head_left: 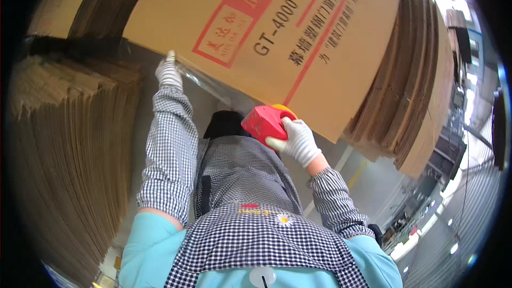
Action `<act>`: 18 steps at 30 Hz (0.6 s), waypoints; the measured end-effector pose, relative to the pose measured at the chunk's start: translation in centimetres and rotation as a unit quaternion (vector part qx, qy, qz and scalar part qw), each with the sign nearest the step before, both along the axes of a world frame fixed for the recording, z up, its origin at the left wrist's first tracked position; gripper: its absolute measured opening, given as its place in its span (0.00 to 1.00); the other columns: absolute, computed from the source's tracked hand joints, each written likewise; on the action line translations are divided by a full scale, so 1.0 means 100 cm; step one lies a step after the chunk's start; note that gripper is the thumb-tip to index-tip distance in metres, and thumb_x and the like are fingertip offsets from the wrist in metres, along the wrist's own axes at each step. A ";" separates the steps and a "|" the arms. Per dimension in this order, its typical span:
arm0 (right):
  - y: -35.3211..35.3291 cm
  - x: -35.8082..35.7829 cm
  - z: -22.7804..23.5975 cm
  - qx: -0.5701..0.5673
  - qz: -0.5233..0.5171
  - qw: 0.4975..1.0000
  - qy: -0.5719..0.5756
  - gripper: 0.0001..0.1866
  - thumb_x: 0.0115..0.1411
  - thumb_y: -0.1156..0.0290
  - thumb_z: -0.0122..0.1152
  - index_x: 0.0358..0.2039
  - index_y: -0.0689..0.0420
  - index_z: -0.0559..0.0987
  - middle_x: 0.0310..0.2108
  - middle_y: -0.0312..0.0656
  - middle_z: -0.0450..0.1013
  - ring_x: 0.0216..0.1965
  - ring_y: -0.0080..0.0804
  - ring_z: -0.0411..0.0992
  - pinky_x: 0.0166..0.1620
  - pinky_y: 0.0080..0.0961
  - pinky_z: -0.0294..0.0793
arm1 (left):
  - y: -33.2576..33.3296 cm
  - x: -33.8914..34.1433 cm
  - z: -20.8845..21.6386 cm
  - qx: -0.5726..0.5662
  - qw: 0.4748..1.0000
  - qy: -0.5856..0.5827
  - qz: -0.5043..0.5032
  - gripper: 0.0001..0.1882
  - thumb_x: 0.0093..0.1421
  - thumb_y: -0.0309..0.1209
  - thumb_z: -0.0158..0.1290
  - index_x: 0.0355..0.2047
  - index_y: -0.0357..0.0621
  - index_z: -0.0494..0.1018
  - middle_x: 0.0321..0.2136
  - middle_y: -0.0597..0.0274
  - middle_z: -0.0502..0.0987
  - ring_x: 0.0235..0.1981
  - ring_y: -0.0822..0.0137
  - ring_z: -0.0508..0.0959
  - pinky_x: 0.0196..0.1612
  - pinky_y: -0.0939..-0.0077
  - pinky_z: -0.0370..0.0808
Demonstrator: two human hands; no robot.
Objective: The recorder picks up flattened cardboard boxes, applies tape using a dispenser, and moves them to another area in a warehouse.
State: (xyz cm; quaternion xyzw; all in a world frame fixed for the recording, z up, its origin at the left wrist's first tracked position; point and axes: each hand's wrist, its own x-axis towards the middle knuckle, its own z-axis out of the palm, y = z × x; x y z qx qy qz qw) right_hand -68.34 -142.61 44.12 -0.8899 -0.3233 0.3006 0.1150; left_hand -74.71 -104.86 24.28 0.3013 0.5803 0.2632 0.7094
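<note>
A large brown cardboard carton [213, 26] with red and black print lies in front of me. My left hand [169, 72], in a white glove, grips its near edge towards the left corner, thumb up and the other fingers mostly hidden. In my gloved right hand [301, 143] is a red tape dispenser [265, 125], held against the carton's near edge, right of its middle. Part of a yellow piece shows on the dispenser's far side. A shiny clear strip, seemingly tape [205, 82], runs along the carton's edge from my left hand towards the dispenser.
Tall stacks of flat cardboard [69, 154] stand close on my left. More bundled cardboard sheets [400, 74] are at the right, beside the carton. Grey floor [373, 181] with a yellow line shows at the right, with equipment [445, 152] farther off.
</note>
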 end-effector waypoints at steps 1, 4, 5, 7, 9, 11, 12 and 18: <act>-0.015 0.000 0.013 0.048 0.004 0.999 0.008 0.32 0.45 0.43 0.70 0.33 0.63 0.77 0.27 0.58 0.76 0.32 0.56 0.77 0.40 0.45 0.77 | 0.004 -0.005 0.011 0.000 1.000 0.021 -0.010 0.22 0.60 0.40 0.62 0.47 0.36 0.75 0.40 0.54 0.78 0.31 0.63 0.79 0.33 0.70 0.79; -0.083 0.016 0.015 -0.176 -0.128 0.976 0.030 0.37 0.44 0.40 0.68 0.38 0.64 0.79 0.32 0.56 0.79 0.36 0.51 0.79 0.42 0.41 0.78 | 0.023 -0.021 -0.016 0.019 0.996 0.082 -0.039 0.24 0.60 0.40 0.62 0.50 0.36 0.73 0.42 0.54 0.78 0.34 0.59 0.80 0.35 0.65 0.81; -0.100 0.023 0.008 -0.265 -0.128 0.956 -0.008 0.37 0.47 0.37 0.65 0.36 0.63 0.80 0.30 0.56 0.79 0.34 0.49 0.80 0.41 0.38 0.79 | 0.020 -0.020 -0.016 0.010 0.994 0.105 -0.031 0.24 0.61 0.40 0.61 0.51 0.37 0.73 0.42 0.54 0.78 0.35 0.59 0.80 0.35 0.64 0.82; -0.096 0.038 -0.007 -0.390 -0.144 0.909 0.028 0.35 0.49 0.37 0.61 0.35 0.62 0.82 0.32 0.56 0.79 0.37 0.48 0.80 0.43 0.39 0.78 | 0.003 -0.020 0.001 -0.003 0.991 0.128 -0.026 0.24 0.61 0.41 0.61 0.51 0.38 0.73 0.43 0.54 0.78 0.37 0.58 0.80 0.36 0.63 0.82; -0.069 0.043 -0.024 -0.415 -0.092 0.905 0.031 0.32 0.54 0.40 0.58 0.35 0.62 0.83 0.34 0.55 0.80 0.40 0.47 0.79 0.45 0.38 0.77 | -0.019 -0.012 0.061 0.002 0.999 0.035 -0.006 0.24 0.62 0.42 0.60 0.52 0.40 0.73 0.44 0.54 0.78 0.40 0.59 0.80 0.38 0.62 0.82; -0.035 0.054 -0.041 -0.460 -0.023 0.887 0.027 0.25 0.55 0.48 0.60 0.37 0.59 0.84 0.40 0.49 0.80 0.45 0.46 0.78 0.46 0.38 0.76 | -0.022 -0.012 0.072 0.017 1.000 0.019 -0.013 0.24 0.63 0.43 0.58 0.54 0.41 0.72 0.44 0.55 0.78 0.41 0.57 0.80 0.40 0.60 0.82; -0.043 0.047 -0.058 -0.507 0.068 0.859 -0.010 0.23 0.53 0.50 0.63 0.37 0.57 0.85 0.41 0.48 0.80 0.45 0.47 0.78 0.47 0.41 0.76 | -0.027 -0.004 0.081 0.020 1.000 0.003 -0.008 0.24 0.63 0.43 0.58 0.54 0.41 0.72 0.44 0.56 0.78 0.40 0.57 0.80 0.40 0.61 0.82; -0.092 0.087 0.008 -0.398 0.014 0.917 0.001 0.28 0.45 0.47 0.65 0.37 0.59 0.82 0.35 0.52 0.80 0.40 0.44 0.80 0.46 0.37 0.77 | 0.001 -0.018 0.032 0.002 0.996 0.066 0.067 0.24 0.66 0.45 0.52 0.53 0.37 0.72 0.43 0.57 0.78 0.38 0.57 0.80 0.41 0.63 0.82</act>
